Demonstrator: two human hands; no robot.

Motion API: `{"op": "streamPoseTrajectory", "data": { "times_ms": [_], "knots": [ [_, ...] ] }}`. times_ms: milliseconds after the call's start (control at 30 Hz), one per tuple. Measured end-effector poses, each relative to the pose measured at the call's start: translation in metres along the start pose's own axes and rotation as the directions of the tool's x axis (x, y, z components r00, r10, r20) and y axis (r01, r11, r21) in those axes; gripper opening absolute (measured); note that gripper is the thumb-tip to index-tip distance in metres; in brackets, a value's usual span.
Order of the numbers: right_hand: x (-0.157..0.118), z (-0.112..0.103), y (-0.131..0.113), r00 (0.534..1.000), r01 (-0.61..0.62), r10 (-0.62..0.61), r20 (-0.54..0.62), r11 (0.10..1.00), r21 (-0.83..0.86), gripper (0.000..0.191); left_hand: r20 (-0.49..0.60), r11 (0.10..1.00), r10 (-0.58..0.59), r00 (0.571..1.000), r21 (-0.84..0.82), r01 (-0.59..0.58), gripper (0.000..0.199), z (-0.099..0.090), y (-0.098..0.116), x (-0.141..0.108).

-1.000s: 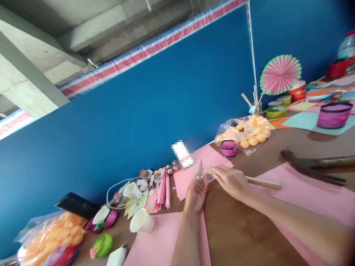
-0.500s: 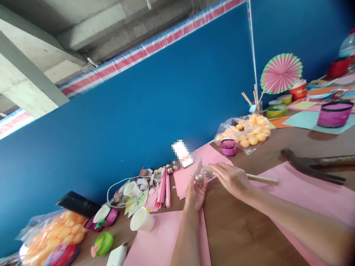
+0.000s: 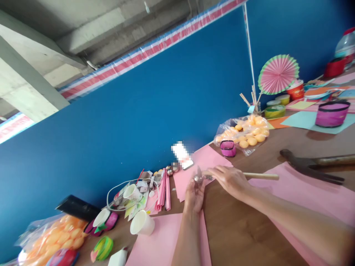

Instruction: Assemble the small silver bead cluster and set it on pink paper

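Observation:
My left hand (image 3: 195, 195) is closed round a small shiny silver ball (image 3: 198, 178) at the centre of the view. My right hand (image 3: 229, 180) grips a pale wooden stick (image 3: 260, 176), whose near end sticks out to the right. At the ball, the stick's other end meets a dark pointed piece that is too small to make out. Beneath both hands lie pink sheets (image 3: 181, 184) on the brown table.
A hammer (image 3: 307, 164) rests on pink paper at the right. Bags of orange balls (image 3: 62, 232) lie left and back right. A white cup (image 3: 142, 222) stands left of my left arm. A lit phone (image 3: 183, 157) leans near the blue wall.
The stick and the pointed piece have tilted slightly against the ball. Both hands keep their hold, and the view has shifted a little.

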State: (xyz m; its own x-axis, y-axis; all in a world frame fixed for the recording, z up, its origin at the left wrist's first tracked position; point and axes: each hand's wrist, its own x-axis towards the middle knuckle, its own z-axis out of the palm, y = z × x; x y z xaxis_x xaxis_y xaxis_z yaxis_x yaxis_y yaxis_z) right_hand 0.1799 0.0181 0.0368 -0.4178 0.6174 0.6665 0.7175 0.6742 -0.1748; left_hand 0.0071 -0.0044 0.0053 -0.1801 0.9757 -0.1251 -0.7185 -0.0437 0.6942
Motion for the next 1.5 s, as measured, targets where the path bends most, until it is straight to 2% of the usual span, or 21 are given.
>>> {"op": "streamPoseTrajectory", "data": {
  "times_ms": [133, 300, 467, 667, 800, 967, 1100, 1167, 1300, 1433, 1500],
  "knots": [
    [0.0, 0.001, 0.002, 0.995, -0.036, 0.036, -0.092, 0.999, -0.001, 0.029, 0.012, 1.0, -0.012, 1.0, 0.01, 0.012, 0.033, 0.001, -0.001, 0.0],
    [-0.001, 0.002, -0.001, 1.0, 0.008, -0.009, 0.03, 1.0, 0.003, 0.031, 0.041, 0.998, -0.059, 0.997, 0.0, 0.059, 0.034, 0.003, 0.0, 0.0],
    [-0.001, 0.002, -0.001, 0.998, -0.03, 0.03, -0.053, 1.0, 0.005, 0.031, 0.103, 0.998, -0.065, 0.993, -0.012, 0.067, 0.043, 0.005, 0.003, -0.003],
    [-0.001, 0.003, -0.001, 1.0, -0.001, 0.001, 0.017, 1.0, 0.002, 0.03, 0.153, 0.996, -0.087, 0.984, 0.0, 0.088, 0.04, 0.006, 0.004, -0.005],
    [0.0, 0.003, 0.001, 0.998, -0.042, 0.041, -0.052, 0.999, -0.017, 0.03, 0.13, 0.996, -0.073, 0.989, -0.044, 0.08, 0.039, 0.004, 0.004, -0.005],
    [-0.001, 0.003, -0.001, 1.0, 0.016, -0.016, 0.008, 1.0, 0.0, 0.029, 0.124, 0.994, -0.108, 0.986, -0.017, 0.111, 0.038, 0.003, 0.005, -0.005],
    [-0.001, 0.002, 0.0, 0.995, -0.028, 0.026, -0.099, 1.0, -0.014, 0.028, 0.075, 0.999, -0.004, 0.997, 0.038, 0.001, 0.024, -0.001, 0.002, -0.002],
    [-0.001, 0.003, 0.0, 0.994, -0.026, 0.024, -0.108, 1.0, -0.013, 0.028, 0.057, 0.998, 0.034, 0.998, 0.052, -0.037, 0.022, -0.003, 0.0, -0.001],
    [0.0, 0.004, 0.001, 0.997, 0.026, -0.027, -0.068, 1.0, -0.012, 0.029, 0.068, 0.998, -0.004, 0.998, 0.062, 0.0, 0.025, -0.005, -0.001, 0.0],
    [0.001, 0.004, 0.003, 0.984, -0.023, 0.018, -0.177, 0.999, -0.026, 0.028, 0.004, 0.999, -0.023, 1.0, 0.047, 0.023, 0.026, -0.005, -0.001, 0.002],
    [0.001, 0.003, 0.002, 0.986, -0.009, 0.005, -0.165, 1.0, -0.026, 0.028, 0.005, 0.999, -0.004, 1.0, 0.043, 0.004, 0.025, -0.004, -0.002, 0.002]
  ]
}}
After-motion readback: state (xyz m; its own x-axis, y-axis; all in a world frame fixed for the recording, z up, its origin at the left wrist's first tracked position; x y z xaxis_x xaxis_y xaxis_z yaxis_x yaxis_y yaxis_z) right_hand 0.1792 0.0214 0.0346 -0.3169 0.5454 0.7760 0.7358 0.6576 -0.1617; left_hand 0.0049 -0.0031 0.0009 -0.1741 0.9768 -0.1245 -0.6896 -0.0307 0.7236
